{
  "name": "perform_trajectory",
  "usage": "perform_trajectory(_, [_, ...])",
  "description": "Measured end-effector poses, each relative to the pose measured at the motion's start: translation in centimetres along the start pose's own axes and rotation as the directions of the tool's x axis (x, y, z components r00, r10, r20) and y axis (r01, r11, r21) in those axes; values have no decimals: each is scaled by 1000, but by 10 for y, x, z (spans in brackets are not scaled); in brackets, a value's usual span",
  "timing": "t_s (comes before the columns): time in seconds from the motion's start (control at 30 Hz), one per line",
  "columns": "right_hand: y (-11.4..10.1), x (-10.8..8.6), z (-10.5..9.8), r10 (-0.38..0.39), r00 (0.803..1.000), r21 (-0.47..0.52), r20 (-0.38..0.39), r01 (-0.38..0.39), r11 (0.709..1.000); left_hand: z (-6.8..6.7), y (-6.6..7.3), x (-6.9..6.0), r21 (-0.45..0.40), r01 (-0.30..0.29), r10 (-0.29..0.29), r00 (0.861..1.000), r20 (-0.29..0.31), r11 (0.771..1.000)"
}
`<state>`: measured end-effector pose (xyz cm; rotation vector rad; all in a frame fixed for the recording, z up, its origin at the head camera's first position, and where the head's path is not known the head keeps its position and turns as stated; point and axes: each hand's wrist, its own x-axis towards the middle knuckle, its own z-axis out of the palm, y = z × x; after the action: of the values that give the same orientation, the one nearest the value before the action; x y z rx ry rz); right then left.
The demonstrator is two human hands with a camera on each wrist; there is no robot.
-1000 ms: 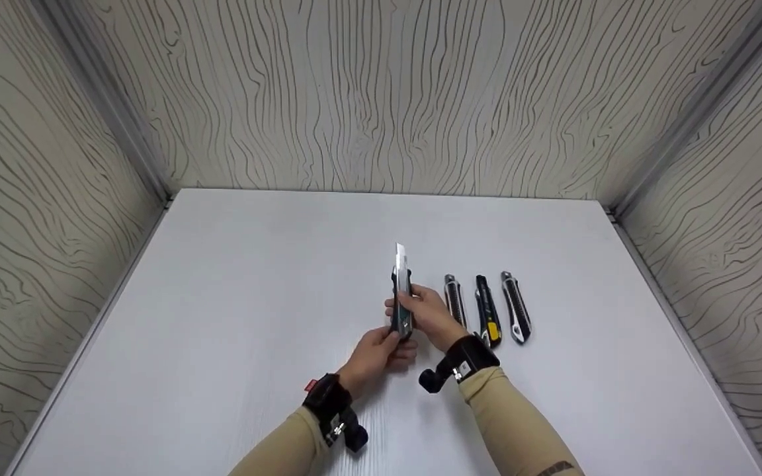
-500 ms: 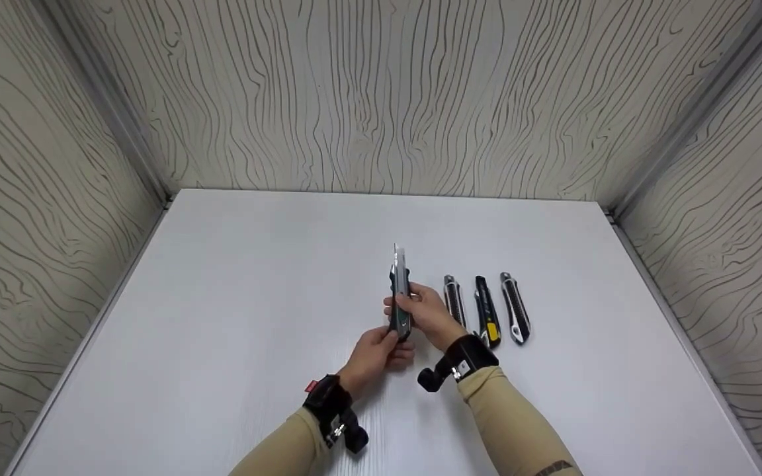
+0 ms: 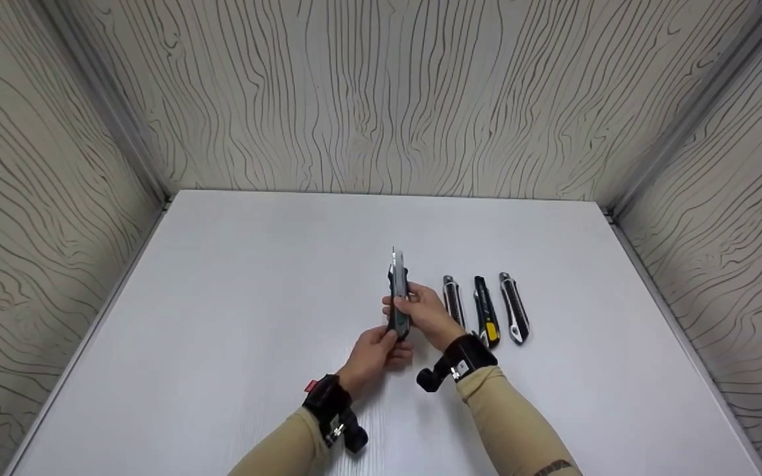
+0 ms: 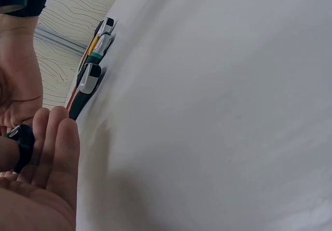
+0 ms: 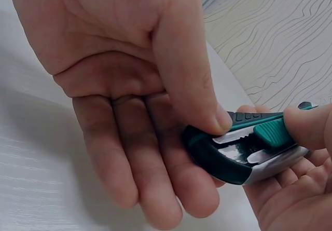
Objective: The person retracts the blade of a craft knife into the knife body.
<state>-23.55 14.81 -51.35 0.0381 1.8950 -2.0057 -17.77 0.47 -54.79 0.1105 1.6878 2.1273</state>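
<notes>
Both hands hold a black, green and silver utility knife point(image 3: 398, 284) above the table, its blade point(image 3: 397, 258) extended and pointing away. My left hand point(image 3: 369, 352) pinches the rear end with thumb and index finger. In the right wrist view that left hand's point(image 5: 129, 85) other fingers stretch out below the knife. My right hand point(image 3: 430, 314) grips the middle of the handle, its thumb on the green slider point(image 5: 272, 133). Seen from the left wrist, the left palm point(image 4: 44, 189) faces up, with the knife's dark end point(image 4: 25, 145) against the fingers.
Three more utility knives lie in a row right of the hands: a dark one with white trim point(image 3: 452, 299), a black and yellow one point(image 3: 486, 311), and another dark and white one point(image 3: 514, 307). The white table point(image 3: 235, 284) meets wood-patterned walls point(image 3: 381, 99).
The held knife has shifted slightly left and turned a little about its length, so its blade appears narrower. Both hands keep their hold; the three lying knives stay put.
</notes>
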Motion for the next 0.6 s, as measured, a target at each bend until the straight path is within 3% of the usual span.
perform_trajectory(0.27, [0, 1, 0, 7, 1000, 3, -1, -7, 1000, 1, 2, 0, -29, 16, -16, 1000, 2, 999])
perform_trajectory(0.6, [0, 0, 0, 3, 1000, -6, -4, -3, 1000, -2, 4, 0, 73, 13, -11, 1000, -20, 997])
